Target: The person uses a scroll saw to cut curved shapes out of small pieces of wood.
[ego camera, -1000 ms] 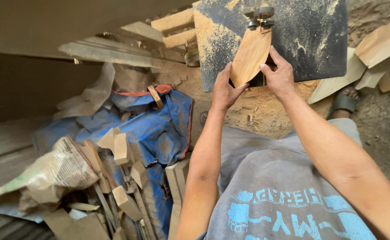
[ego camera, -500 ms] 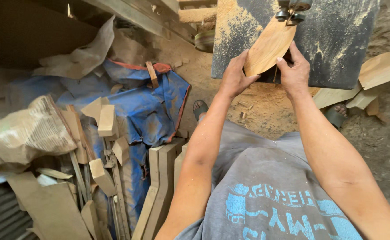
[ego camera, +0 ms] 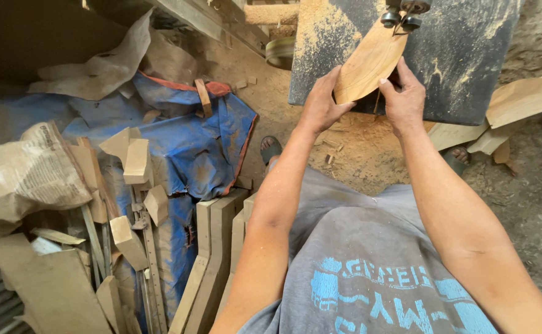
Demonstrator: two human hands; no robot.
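Left hand: the left hand (ego camera: 321,105) is gripping the near left edge of the wooden piece (ego camera: 370,62), fingers curled up along its side and thumb pressing from below.
Right hand: the right hand (ego camera: 404,99) is closing on the piece's near right edge, fingers spreading upward toward the blade area.
Wooden piece: a pale, leaf-shaped blank is lying flat on the saw table (ego camera: 462,68), its pointed far end sitting just under the blade guide rollers (ego camera: 402,15); whether the blade is actually touching the wood is probably too hidden to say.
Saw table: a dark metal surface is carrying a dusting of sawdust, thickest at its left corner.
Floor: sawdust is lying in a heap under the table, and sandalled feet (ego camera: 270,148) are showing beside it.
Left side: a blue tarp (ego camera: 197,148) is draping over a pile, with wood offcuts (ego camera: 136,162) resting on it and a crumpled paper sack (ego camera: 24,173) lying beside it.
Near the knee: long cut boards (ego camera: 212,247) are leaning together, standing on edge.
Right side: flat wood scraps (ego camera: 518,102) are lying on the ground past the table.
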